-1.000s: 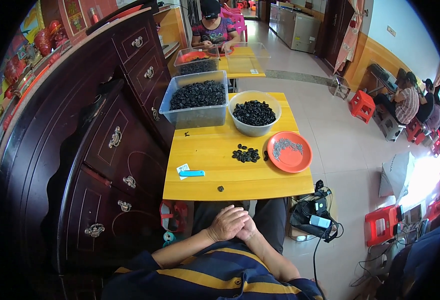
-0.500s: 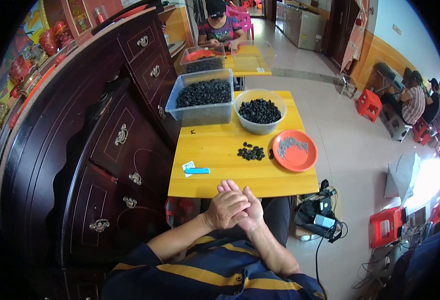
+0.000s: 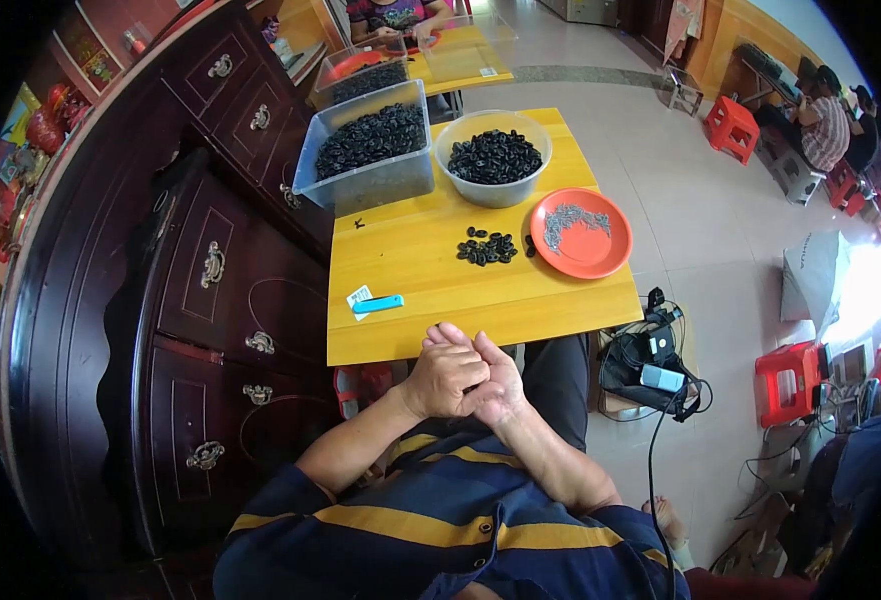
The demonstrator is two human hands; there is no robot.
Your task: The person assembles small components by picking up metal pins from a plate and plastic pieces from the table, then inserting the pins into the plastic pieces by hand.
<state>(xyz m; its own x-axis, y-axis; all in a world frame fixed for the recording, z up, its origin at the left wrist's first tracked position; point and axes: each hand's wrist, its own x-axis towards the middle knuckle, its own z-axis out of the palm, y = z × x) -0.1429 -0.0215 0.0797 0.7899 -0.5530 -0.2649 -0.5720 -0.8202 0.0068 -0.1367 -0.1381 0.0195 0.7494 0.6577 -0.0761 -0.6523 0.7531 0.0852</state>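
Just in front of the yellow table's near edge, my hands are pressed together. My left hand is closed, its fingers curled against the other palm; whether anything is inside is hidden. My right hand lies palm up beneath it, thumb raised and fingers stretched out behind the left. Nearest to them on the table is a light-blue tool with a slim handle, resting on a white printed card. Beyond lies a loose cluster of small black oval pieces, beside a red plate holding small grey bits.
A round clear tub and a rectangular clear bin, both filled with black pieces, stand at the table's far side. A dark wooden cabinet borders the left. Black cables and a bag lie right. Other people sit farther off.
My left fingers have curled from lying flat across the right palm into a closed hand. The view has tilted, so the table and its things appear higher; the items on the table keep their places.
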